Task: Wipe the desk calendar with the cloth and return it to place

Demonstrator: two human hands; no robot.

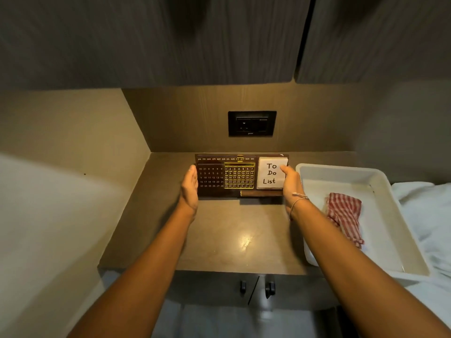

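Calendar work sits on our brown table (219, 230), a small surface tucked under dark cabinets (170, 40) with a wall socket (252, 123) on the back panel. On our right a white tray (390, 198) rests partly on the table, near enough that the striped cloth (344, 218) lying in it can be reached without shifting our stance. The desk calendar (227, 176) stands upright near the back wall, face toward us, a "To Do List" notepad (272, 173) fixed on its right part. We have it between both hands, one at each end, likely so the wide board stays level. Our left hand (189, 189) lies flat against the left edge, fingers straight and together. Our right hand (290, 185) grips the right edge, thumb on the notepad's front, the fingers hidden behind. We cannot tell whether it is lifted or resting. The cloth lies untouched by either hand.
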